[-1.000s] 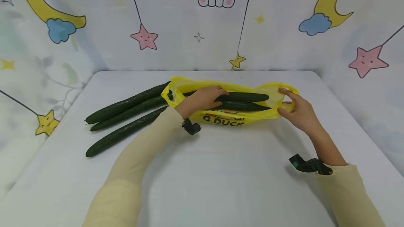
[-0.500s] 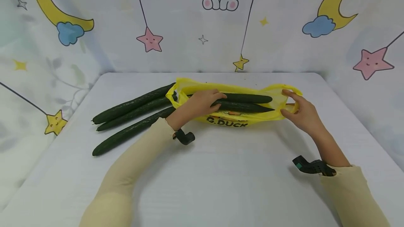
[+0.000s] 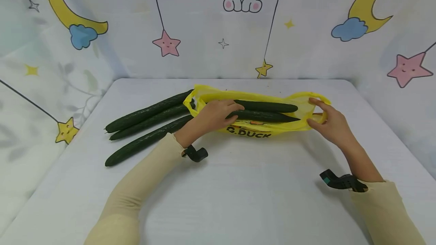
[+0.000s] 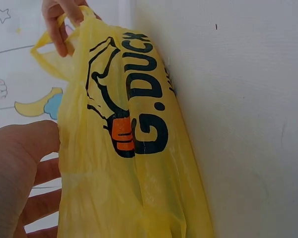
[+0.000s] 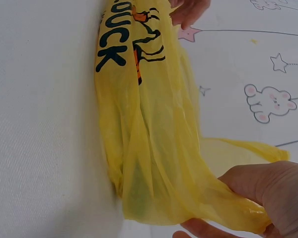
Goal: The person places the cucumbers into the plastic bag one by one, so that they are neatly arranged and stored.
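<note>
Bag: yellow plastic bag (image 3: 282,127) lies on its side on the worktop (image 3: 245,192), mouth spread, "G.DUCK" print (image 3: 250,134) on its near wall.
Bagged cucumbers: two cucumbers (image 3: 269,106) show side by side in the mouth, tips toward the bag's right end.
Loose cucumbers: three more (image 3: 151,122) lie slanted to the left of the bag, far ends reaching its left handle.
Left hand: left hand (image 3: 214,114) reaches over the bagged cucumbers with bent fingers; whether it grips them, I cannot tell.
Right hand: right hand (image 3: 332,124) pinches the bag's right end between thumb and fingers.
In the way: the left hand hides the bagged cucumbers' left ends; the left wrist hides part of the nearest loose one.
Wrists: a black camera (image 3: 196,154) on each, below a cream sleeve (image 3: 131,192).
Behind: backdrop (image 3: 201,18) printed with moons, stars and a bear.
</note>
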{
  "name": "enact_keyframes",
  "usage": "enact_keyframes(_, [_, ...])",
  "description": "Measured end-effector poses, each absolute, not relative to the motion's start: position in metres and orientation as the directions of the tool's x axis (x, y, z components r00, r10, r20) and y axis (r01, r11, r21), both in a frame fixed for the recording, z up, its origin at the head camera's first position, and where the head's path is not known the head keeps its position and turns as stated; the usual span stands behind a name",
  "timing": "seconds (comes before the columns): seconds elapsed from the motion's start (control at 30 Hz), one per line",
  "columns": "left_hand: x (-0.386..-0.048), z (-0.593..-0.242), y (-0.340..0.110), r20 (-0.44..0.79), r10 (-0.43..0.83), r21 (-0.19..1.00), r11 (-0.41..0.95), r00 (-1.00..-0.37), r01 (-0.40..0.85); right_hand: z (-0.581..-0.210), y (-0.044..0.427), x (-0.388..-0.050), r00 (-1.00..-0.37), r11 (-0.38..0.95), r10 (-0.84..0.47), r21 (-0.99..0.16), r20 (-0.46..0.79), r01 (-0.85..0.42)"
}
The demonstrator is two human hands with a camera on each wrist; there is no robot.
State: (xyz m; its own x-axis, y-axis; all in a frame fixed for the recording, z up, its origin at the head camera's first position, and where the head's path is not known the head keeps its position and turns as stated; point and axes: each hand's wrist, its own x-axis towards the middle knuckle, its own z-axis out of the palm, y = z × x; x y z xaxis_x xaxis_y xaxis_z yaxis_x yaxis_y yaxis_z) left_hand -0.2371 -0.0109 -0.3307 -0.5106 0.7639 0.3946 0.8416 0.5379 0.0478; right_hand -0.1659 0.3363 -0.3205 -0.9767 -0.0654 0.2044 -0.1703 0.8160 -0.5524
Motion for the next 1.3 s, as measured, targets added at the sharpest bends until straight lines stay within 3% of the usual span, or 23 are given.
enact_keyframes(0.6, [-0.224, -0.333, -0.043, 0.469, 0.718, -0.002, 0.582, -0.514, 0.813, -0.323, 0.339, -0.167, -0.978, 0.823, -0.063, -0.544, 0.198, -0.163])
enact_keyframes(1.0, [-0.209, -0.345, -0.078, 0.66, 0.545, 0.046, 0.657, -0.517, 0.752, -0.322, 0.338, -0.169, -0.981, 0.829, -0.065, -0.537, 0.183, -0.155])
enact_keyframes(1.3, [-0.196, -0.355, -0.111, 0.67, 0.493, 0.066, 0.706, -0.555, 0.705, -0.325, 0.337, -0.169, -0.983, 0.822, -0.062, -0.55, 0.174, -0.149])
